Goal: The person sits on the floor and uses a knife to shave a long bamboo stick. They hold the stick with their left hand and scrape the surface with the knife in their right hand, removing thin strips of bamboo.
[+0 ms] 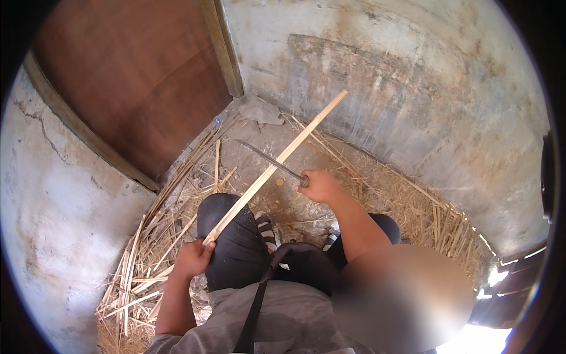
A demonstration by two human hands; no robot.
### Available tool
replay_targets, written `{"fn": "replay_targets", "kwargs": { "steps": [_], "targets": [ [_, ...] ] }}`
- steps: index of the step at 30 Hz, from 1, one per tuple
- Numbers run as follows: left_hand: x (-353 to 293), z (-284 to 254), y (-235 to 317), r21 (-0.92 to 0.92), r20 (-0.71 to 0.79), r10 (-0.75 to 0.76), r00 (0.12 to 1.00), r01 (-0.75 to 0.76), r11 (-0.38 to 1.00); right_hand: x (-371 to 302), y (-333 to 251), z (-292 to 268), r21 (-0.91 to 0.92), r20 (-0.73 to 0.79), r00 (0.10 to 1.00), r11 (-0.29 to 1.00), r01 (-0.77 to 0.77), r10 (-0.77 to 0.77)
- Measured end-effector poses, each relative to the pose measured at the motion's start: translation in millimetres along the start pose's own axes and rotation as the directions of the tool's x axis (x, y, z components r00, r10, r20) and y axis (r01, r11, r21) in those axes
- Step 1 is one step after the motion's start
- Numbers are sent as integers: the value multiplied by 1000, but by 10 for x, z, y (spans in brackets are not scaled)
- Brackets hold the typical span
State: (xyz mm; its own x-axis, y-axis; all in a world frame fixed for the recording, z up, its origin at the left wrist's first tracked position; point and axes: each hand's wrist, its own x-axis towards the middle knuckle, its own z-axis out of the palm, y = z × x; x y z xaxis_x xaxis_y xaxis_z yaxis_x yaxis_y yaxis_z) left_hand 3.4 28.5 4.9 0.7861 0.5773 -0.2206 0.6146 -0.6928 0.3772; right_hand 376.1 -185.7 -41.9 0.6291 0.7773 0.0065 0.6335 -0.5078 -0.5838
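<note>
One pale wooden strip (pixel 244 200), slanting from left of centre, low down, to the upper middle of the frame, over the dark-clad left knee (pixel 215 206). Grips its lower end in the left hand (pixel 196 258); clasps a long knife (pixel 259 151) in the right hand (pixel 320 186), near the centre. Crosses the strip with the knife; cannot tell whether touching. Shows loose strips (pixel 127 283) at lower left, shavings (pixel 413 206) at right, a brown door (pixel 135 76) at upper left, and beside it a blue scrap (pixel 217 121), too small for reading any print.
</note>
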Motion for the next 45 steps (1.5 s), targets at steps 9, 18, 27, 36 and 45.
{"fn": "replay_targets", "kwargs": {
  "steps": [9,18,27,36,45],
  "targets": [
    [-6,40,-62,-6,-8,-18,1000,18,1000,-133,-629,302,-150,248,935,944,294,-252],
    [26,-1,-3,-11,27,-39,999,40,999,66,31,227,-9,38,997,998,-69,69],
    [11,-19,13,-20,47,-63,997,64,998,-51,-472,332,-56,212,965,984,168,-153],
    [-6,13,9,-16,12,-45,999,45,999,129,5,211,6,-18,994,995,-104,104],
    [5,14,23,-4,6,-54,999,54,999,68,-128,313,5,81,995,999,49,-49]
  ]
}}
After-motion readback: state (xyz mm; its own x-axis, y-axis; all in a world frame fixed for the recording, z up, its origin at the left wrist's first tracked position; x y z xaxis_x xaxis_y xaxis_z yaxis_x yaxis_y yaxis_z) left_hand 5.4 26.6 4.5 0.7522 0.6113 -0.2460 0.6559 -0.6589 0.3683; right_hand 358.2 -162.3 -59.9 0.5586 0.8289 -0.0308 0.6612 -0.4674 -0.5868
